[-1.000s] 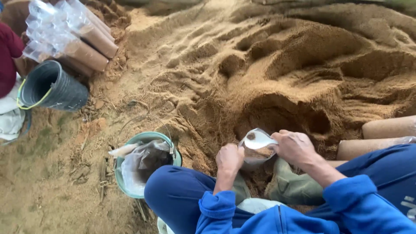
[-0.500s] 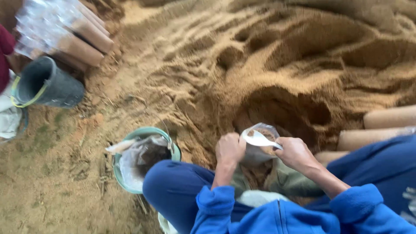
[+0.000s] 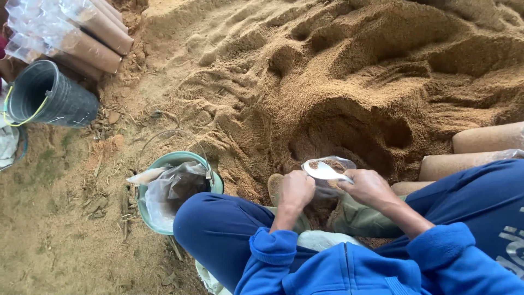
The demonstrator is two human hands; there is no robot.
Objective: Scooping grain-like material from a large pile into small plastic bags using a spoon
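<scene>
I sit on the ground in blue trousers and a blue sweater, facing a big heap of brown sawdust [image 3: 349, 71]. Both hands hold a clear plastic bag [image 3: 327, 166] partly filled with sawdust, between my knees. My left hand [image 3: 295, 190] grips its left rim and my right hand [image 3: 368, 188] grips the right rim, keeping the mouth open. The bag's lower part is hidden behind my hands. A hollow scooped out of the heap [image 3: 355, 134] lies just beyond the bag.
A green bucket [image 3: 174, 159] with plastic bags inside stands by my left knee. A black bucket [image 3: 46, 95] lies tipped at the left. Filled sawdust-packed bags are stacked at the top left [image 3: 82, 33] and lie at the right [image 3: 486, 147].
The view has shifted slightly. The bag stays between my hands, and its mouth has turned a little flatter toward the camera.
</scene>
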